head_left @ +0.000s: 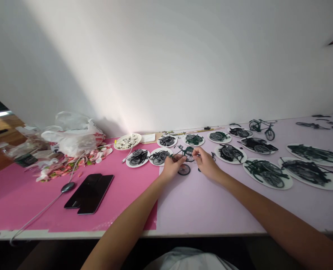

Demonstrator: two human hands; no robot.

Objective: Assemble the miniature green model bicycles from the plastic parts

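Between my two hands is a partly built miniature bicycle (188, 152), dark green with black spoked wheels. My left hand (172, 166) is closed, its thumb and fingers pinching the bicycle near its front. On the other side my right hand (205, 162) pinches at the bicycle's upper rear; any small part between those fingertips is too small to make out. A loose-looking spoked wheel (184, 170) shows just below, beside my left fingertips. Close behind my left hand sits a white plate (152, 161) of black wheels.
More plates of bicycle parts, such as a right-hand plate (249, 176), cover the right side. A whole miniature bicycle (262, 127) stands near the wall. On the pink left half lie two phones (90, 193), a cable (42, 210), a plastic bag (73, 135) and pink and green pieces (71, 165).
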